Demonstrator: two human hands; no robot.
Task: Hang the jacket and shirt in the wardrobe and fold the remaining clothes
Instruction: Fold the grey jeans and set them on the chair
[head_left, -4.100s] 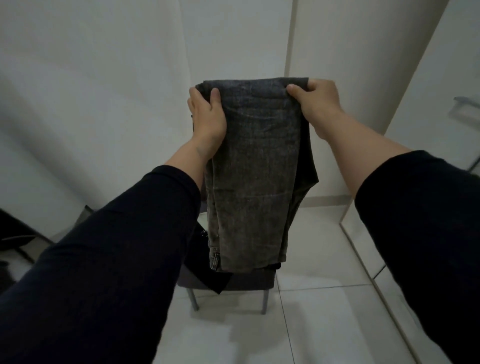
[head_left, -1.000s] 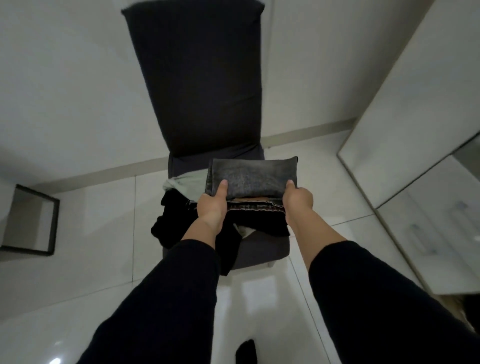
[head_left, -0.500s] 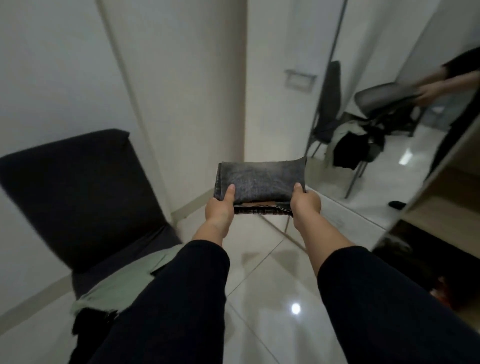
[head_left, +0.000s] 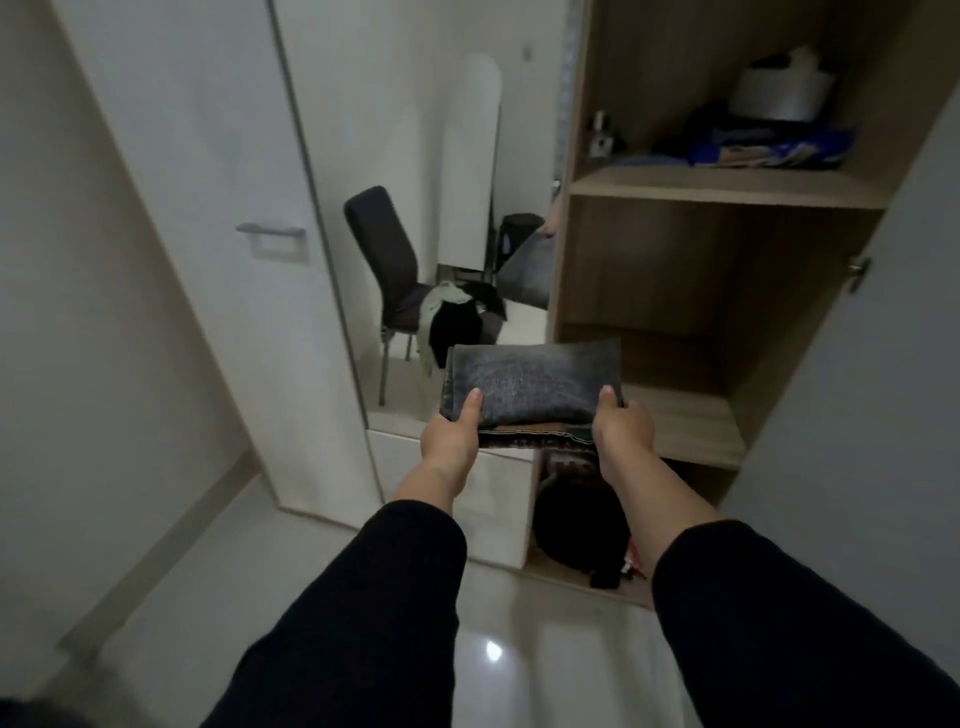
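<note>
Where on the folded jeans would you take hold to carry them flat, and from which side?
Take the folded jeans at their two short ends, coming from the near open edge, thumbs on top and fingers beneath, as the left hand and right hand do. The bundle is a wide, flat stack of layers; a grip at both ends likely stops sagging or unfolding.

middle shelf (head_left: 680, 421): bare, open-fronted | upper shelf (head_left: 727, 187): cluttered | bottom compartment: dark bag (head_left: 576, 525) fills it
</note>
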